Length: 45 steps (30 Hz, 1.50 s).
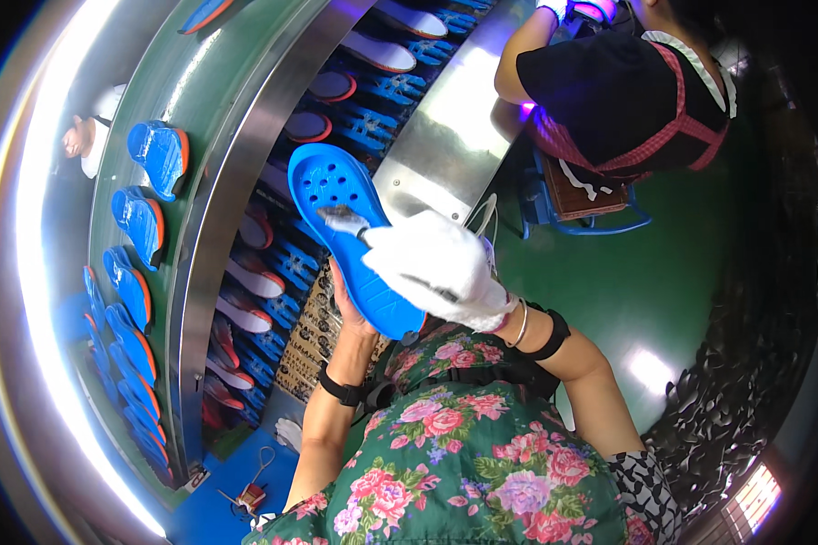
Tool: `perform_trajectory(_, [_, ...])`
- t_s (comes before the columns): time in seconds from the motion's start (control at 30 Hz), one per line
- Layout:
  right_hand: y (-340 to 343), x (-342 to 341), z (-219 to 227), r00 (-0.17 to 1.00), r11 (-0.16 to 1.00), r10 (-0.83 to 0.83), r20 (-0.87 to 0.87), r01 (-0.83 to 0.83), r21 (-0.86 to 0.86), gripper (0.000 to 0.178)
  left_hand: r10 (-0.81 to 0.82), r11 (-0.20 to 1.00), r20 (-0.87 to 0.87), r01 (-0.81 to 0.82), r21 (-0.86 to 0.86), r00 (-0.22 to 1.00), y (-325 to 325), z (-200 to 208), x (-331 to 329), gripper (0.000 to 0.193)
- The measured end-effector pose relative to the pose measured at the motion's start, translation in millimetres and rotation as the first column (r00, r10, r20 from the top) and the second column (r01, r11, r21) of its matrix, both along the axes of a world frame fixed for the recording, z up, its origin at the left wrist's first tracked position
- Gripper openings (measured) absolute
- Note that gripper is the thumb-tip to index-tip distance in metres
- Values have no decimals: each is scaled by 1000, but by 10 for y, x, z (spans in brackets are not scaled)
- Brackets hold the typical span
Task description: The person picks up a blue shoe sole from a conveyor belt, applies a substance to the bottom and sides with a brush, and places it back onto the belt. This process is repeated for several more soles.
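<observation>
- Here's the blue sole (359,262), held up before the apron (427,418), its holed end pointing away beyond the fingers.
- The bare left hand (354,313) is clamped on the sole's left edge, most of its fingers hidden underneath.
- The gloved right hand (432,259) crosses from the right, fingers together round a brush (344,218); its tip is over the sole, touching or just above, I can't tell.
- On handling: it looks light, rubbery, bendy rather than fragile, perhaps slick where wet. The edge and underside seem the best hold, leaving the top face free.
- Left of the fingers, past a metal rail (216,204), runs a green belt (223,68) carrying more soles (159,154).
- Beyond the fingers: a crowded rack (373,113) and a shiny panel (436,154).
- Farther right, a co-worker (627,100) works near a stool (580,193) on green floor (554,268).
</observation>
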State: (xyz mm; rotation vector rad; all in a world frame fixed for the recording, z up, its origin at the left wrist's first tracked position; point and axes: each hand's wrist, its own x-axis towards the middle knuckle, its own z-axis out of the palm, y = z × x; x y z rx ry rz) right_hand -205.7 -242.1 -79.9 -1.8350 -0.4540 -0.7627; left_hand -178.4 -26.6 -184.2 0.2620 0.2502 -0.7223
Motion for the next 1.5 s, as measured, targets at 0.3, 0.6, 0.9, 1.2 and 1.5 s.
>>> perform_trajectory(0.3, [-136, -35, 58, 992, 996, 57, -113, -48, 78, 21, 100, 984, 152, -74, -164, 983, -327, 236, 153, 99])
perform_trajectory(0.6, [-53, -83, -27, 992, 988, 100, -73, -90, 129, 24, 105, 944, 116, -62, -323, 988, -593, 567, 207, 105])
perform_trajectory(0.9, [-101, -99, -77, 972, 975, 200, -122, -186, 120, 19, 118, 949, 140, -70, -308, 983, -602, 608, 340, 104])
perform_trajectory(1.2, [-122, -137, -96, 928, 954, 274, -252, -227, 198, 19, -22, 993, 193, 44, -111, 981, -483, 579, 461, 113])
perform_trajectory(1.5, [-159, -241, -127, 903, 939, 319, -288, -260, 225, 18, -237, 944, 263, 286, -165, 935, -302, 351, 586, 120])
